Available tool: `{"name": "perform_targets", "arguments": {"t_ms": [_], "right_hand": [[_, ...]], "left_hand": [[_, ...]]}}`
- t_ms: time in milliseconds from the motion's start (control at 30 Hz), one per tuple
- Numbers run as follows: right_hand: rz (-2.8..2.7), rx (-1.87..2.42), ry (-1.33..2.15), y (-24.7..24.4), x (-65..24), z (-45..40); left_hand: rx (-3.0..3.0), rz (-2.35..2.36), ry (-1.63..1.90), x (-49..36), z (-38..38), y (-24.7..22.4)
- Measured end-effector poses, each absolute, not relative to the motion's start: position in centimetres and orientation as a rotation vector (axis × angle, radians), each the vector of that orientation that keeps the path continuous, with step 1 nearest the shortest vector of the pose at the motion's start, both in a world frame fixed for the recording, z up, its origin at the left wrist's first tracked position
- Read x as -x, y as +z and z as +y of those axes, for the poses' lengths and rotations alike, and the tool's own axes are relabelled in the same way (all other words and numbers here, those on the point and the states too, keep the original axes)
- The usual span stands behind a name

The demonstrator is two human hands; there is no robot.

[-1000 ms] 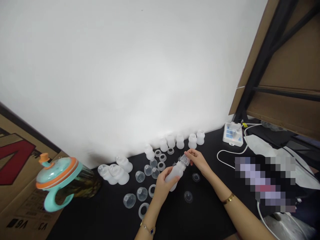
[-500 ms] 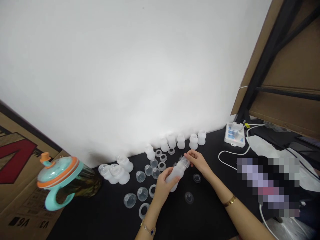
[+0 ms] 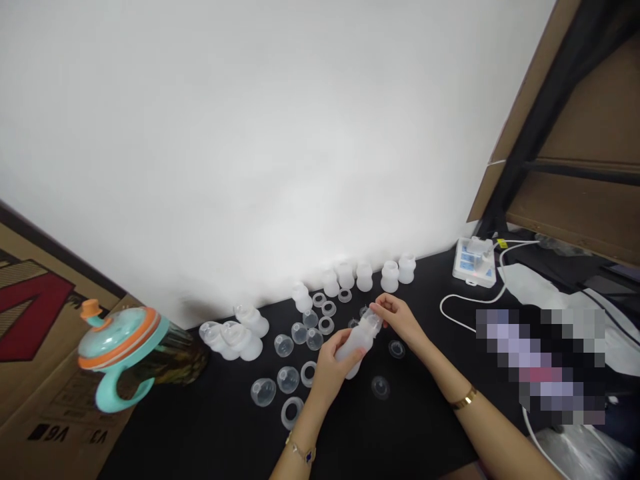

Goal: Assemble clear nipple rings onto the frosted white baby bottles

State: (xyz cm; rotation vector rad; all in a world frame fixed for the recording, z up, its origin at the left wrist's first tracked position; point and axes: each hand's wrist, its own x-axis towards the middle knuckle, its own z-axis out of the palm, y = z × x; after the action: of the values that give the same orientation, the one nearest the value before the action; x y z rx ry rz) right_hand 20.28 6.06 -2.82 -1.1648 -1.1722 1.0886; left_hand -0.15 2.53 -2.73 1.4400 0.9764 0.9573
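My left hand (image 3: 334, 363) is wrapped round a white baby bottle (image 3: 357, 343), which tilts up to the right above the black table. At its mouth, my right hand (image 3: 393, 313) pinches a clear silicone nipple (image 3: 371, 321). The nipple touches the bottle's neck; how well it is seated I cannot make out. Two more clear nipples lie on the table, one nipple (image 3: 397, 349) under my right wrist and another nipple (image 3: 381, 387) nearer to me. Left of my left hand are white collar rings (image 3: 292, 413) and clear dome caps (image 3: 288, 379).
Several open white bottles (image 3: 365, 276) stand along the wall. Capped bottles (image 3: 243, 340) are grouped at the left, beside a jug with a turquoise lid (image 3: 120, 337). To the right lie a power strip (image 3: 474, 262), a white cable (image 3: 453, 297) and a blurred-out patch.
The view has shifted slightly. Both hands keep their hold, with the nipple still at the bottle's mouth and the bottle in much the same tilt.
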Motion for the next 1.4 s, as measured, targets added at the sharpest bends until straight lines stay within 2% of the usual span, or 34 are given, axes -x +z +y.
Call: {"name": "perform_targets", "arguments": {"t_ms": [500, 833, 1400], "right_hand": [[-1.182, 1.138, 1.082, -2.8, -20.2, 6.0], [-1.214, 1.133, 1.085, -2.8, -20.3, 5.8], [-1.198, 1.042, 1.130, -2.4, -20.1, 5.5]], "left_hand": [[-1.462, 0.985, 0.961, 0.3, 2.7, -3.2], [-1.423, 0.983, 0.981, 0.3, 2.3, -1.8], [-1.319, 0.953, 0.999, 0.3, 2.8, -3.3]]}}
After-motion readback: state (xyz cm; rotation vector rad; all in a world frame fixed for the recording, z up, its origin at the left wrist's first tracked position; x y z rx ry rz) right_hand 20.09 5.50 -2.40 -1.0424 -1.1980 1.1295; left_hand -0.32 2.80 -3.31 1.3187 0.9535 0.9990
